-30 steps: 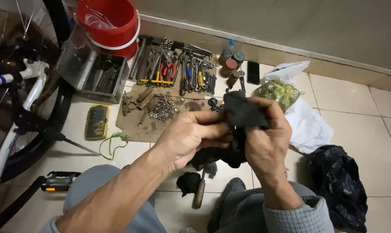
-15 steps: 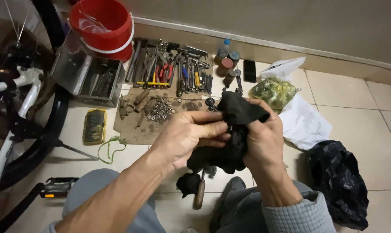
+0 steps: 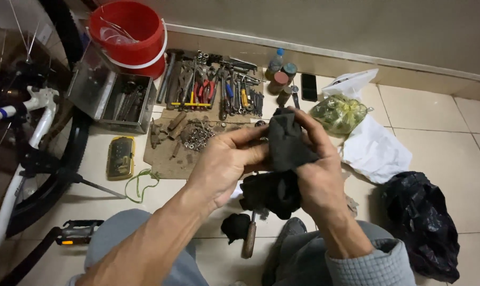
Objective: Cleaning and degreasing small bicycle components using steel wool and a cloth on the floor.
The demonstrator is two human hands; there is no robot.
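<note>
Both of my hands hold a crumpled black rag above the tiled floor. My left hand grips its left side with the thumb pressed into the cloth. My right hand wraps the right side, fingers curled over the top fold. The rag's lower part hangs bunched between my wrists. Whatever may be inside the cloth is hidden. Below the rag lies a wooden-handled tool beside a small black lump.
Wrenches and pliers lie in a row on cardboard, with loose nuts. Red buckets, a metal toolbox, a yellow meter, a bicycle, a pedal, plastic bags and a black bag surround me.
My hands have shifted slightly on the rag, working the cloth; its top fold now stands higher between my fingers. Nothing else has moved.
</note>
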